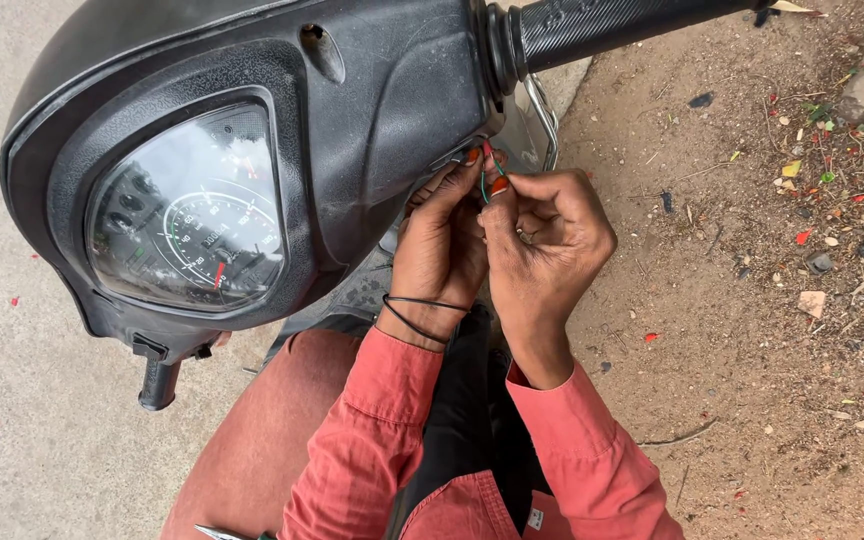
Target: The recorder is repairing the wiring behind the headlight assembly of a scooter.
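My left hand (442, 240) and my right hand (544, 235) are pressed together just under the right side of a black scooter handlebar cover (352, 130). Between the fingertips of both hands run thin wires (492, 175), one green and one red, coming out of the cover's underside. Each hand pinches the wires. A thin black band circles my left wrist. Both arms wear red sleeves.
The cover holds a round speedometer (197, 235) behind a clear lens. The right rubber grip (612, 25) juts toward the upper right, with a metal lever (542, 120) below it. A brown seat (252, 440) lies under my arms. Dirt ground with litter (802, 250) spreads to the right, concrete to the left.
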